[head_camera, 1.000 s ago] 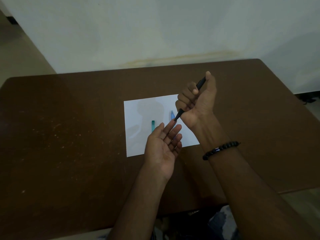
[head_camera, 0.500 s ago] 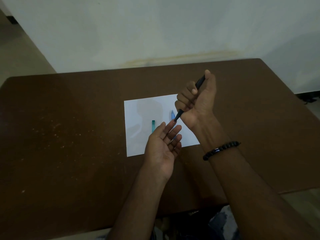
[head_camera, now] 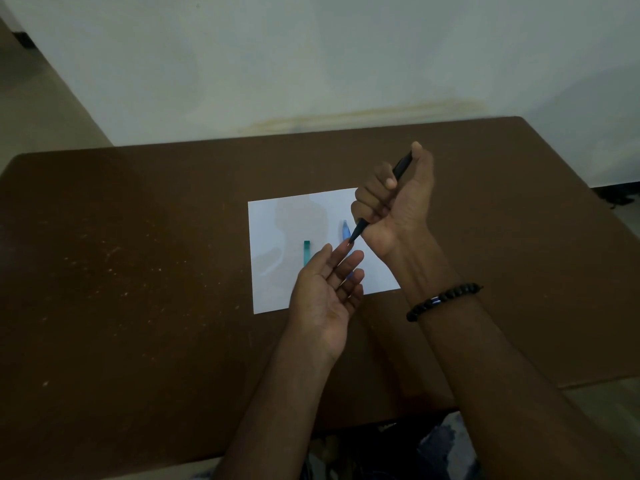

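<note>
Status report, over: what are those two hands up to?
Right hand fisted round black pen, tip down. Left hand open, palm up, fingertips at pen tip. Teal piece and blue piece lie on paper beneath.

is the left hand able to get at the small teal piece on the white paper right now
Probably yes. The left hand is open and holds nothing. The small teal stick-shaped piece lies uncovered on the white paper sheet right beside it, with nothing between them.

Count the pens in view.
3. The right hand grips a black pen, its tip at the left hand. A blue pen and a green pen lie on the paper, partly behind the left hand, which may hide more.
</note>
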